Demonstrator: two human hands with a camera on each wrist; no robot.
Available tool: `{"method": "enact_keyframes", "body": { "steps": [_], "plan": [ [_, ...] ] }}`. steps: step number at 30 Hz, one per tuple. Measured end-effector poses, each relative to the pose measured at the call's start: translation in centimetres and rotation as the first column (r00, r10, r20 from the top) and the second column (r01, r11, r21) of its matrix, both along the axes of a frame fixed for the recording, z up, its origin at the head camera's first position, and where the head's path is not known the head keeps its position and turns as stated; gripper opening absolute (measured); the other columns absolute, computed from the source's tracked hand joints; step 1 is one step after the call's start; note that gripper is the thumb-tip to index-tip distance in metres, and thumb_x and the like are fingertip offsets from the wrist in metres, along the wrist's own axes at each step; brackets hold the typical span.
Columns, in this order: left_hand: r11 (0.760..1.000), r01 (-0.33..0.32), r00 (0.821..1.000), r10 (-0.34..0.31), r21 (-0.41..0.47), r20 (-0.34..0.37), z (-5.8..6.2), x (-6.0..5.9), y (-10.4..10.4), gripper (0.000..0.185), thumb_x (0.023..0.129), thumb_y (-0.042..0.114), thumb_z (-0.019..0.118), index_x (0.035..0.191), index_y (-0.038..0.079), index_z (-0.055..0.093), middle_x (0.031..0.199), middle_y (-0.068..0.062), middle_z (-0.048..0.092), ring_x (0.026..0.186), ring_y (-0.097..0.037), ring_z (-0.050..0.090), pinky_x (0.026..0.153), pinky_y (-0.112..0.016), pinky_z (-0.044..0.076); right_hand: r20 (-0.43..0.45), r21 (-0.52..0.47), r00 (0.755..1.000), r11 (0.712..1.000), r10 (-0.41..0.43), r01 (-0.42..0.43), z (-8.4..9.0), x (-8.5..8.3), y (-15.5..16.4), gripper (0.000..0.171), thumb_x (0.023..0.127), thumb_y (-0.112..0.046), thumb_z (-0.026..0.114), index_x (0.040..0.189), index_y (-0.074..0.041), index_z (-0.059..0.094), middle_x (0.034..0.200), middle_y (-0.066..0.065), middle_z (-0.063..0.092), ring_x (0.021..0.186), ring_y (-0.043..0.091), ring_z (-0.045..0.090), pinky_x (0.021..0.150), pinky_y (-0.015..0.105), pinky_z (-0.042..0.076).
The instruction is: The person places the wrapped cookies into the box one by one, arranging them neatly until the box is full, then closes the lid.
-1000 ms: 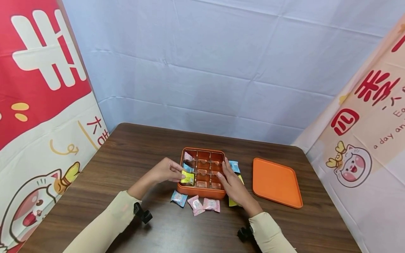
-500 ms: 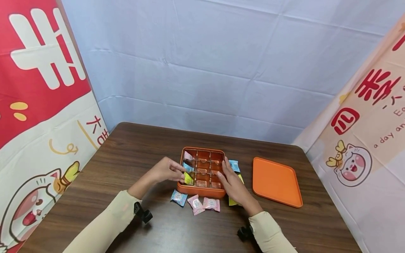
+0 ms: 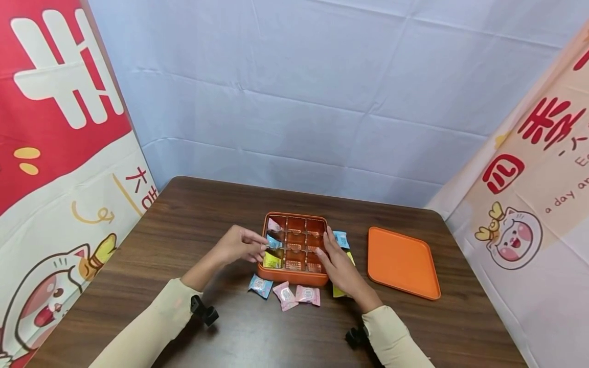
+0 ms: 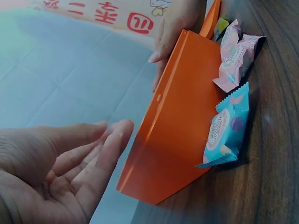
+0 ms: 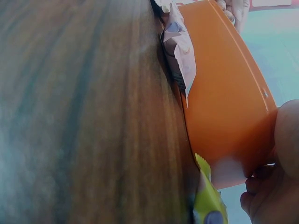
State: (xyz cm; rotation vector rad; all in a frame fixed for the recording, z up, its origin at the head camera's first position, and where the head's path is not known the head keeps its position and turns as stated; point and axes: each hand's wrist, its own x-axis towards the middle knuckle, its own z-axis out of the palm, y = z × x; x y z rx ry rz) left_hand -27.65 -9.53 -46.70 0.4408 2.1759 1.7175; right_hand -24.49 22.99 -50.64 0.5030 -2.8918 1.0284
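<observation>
An orange box [image 3: 294,278] with a clear divided insert stands on the table. Down its left column, in the head view, lie a pink candy packet [image 3: 274,225], a blue candy packet [image 3: 274,241] and a yellow candy packet [image 3: 271,260]. My left hand [image 3: 241,245] hovers at the box's left rim; its fingers are loosely bent, thumb tip near the index, with nothing between them in the left wrist view. On the other side, my right hand [image 3: 340,263] holds the box's right wall, thumb over the rim and fingers along the outside.
In front of the box lie a blue packet [image 3: 261,286] and two pink packets [image 3: 285,296]. Right of it are another blue packet [image 3: 340,239] and yellow packets [image 3: 339,292], partly behind my right hand. An orange lid [image 3: 404,263] lies farther right on the wooden table [image 3: 207,199].
The yellow packet has gone from my left fingers down into the front left compartment. My left hand has let go and drawn slightly up and left. The right hand stays in place.
</observation>
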Motion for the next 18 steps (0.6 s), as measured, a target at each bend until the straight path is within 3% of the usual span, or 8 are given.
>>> {"method": "enact_keyframes", "body": {
  "steps": [5, 9, 14, 18],
  "plan": [
    [0.995, -0.091, 0.993, 0.088, -0.034, -0.081, 0.0, 0.3, -0.3, 0.022, 0.098, 0.016, 0.07, 0.111, -0.001, 0.076, 0.082, -0.01, 0.075, 0.073, -0.026, 0.072, 0.064, -0.052, 0.06, -0.001, 0.003, 1.0, 1.0, 0.001, -0.001, 0.1, -0.1, 0.0, 0.073, 0.108, -0.053, 0.035, 0.162, -0.007, 0.017, 0.169, -0.003, -0.005, 0.153, 0.029, 0.015, 0.119, 0.057, 0.024],
    [0.988, -0.138, 0.988, 0.132, -0.063, -0.085, -0.1, 0.9, -0.7, 0.018, 0.098, 0.016, 0.07, 0.104, 0.001, 0.077, 0.08, -0.013, 0.071, 0.072, -0.03, 0.07, 0.062, -0.05, 0.06, 0.011, -0.003, 1.0, 1.0, 0.008, -0.008, 0.2, 0.1, -0.1, 0.072, 0.109, -0.051, 0.037, 0.162, -0.007, 0.017, 0.169, -0.002, -0.005, 0.153, 0.029, 0.014, 0.119, 0.057, 0.024],
    [0.987, -0.135, 0.988, 0.128, -0.085, -0.083, -0.4, 1.3, -1.4, 0.021, 0.097, 0.014, 0.07, 0.108, -0.003, 0.073, 0.088, -0.024, 0.069, 0.072, -0.028, 0.068, 0.06, -0.045, 0.059, 0.006, 0.002, 1.0, 1.0, 0.006, -0.006, 0.3, 0.2, -0.1, 0.073, 0.109, -0.052, 0.035, 0.161, -0.005, 0.018, 0.169, -0.002, -0.004, 0.153, 0.029, 0.015, 0.12, 0.057, 0.024],
    [0.988, -0.097, 0.993, 0.087, -0.123, -0.085, -0.7, 1.7, -2.0, 0.022, 0.098, 0.015, 0.069, 0.11, -0.004, 0.073, 0.094, -0.023, 0.071, 0.076, -0.026, 0.067, 0.064, -0.043, 0.06, -0.003, 0.005, 1.0, 1.0, 0.007, -0.007, 0.2, 0.2, -0.1, 0.074, 0.108, -0.054, 0.034, 0.161, -0.005, 0.018, 0.169, -0.001, -0.004, 0.153, 0.029, 0.015, 0.12, 0.057, 0.024]
  ]
}}
